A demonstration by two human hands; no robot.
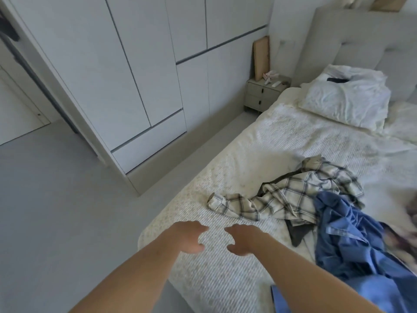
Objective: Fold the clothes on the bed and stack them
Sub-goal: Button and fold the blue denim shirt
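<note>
Head view: left hand (188, 237) and right hand (242, 239) hover over the bed (225, 177) — fingers loosely spread, holding nothing — beside a plaid shirt (291, 197).

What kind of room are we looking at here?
Most likely a home bedroom: a bed with a cream textured cover, a white crumpled pillow against a padded headboard, a small grey bedside drawer unit, and tall white wardrobe doors.
</note>
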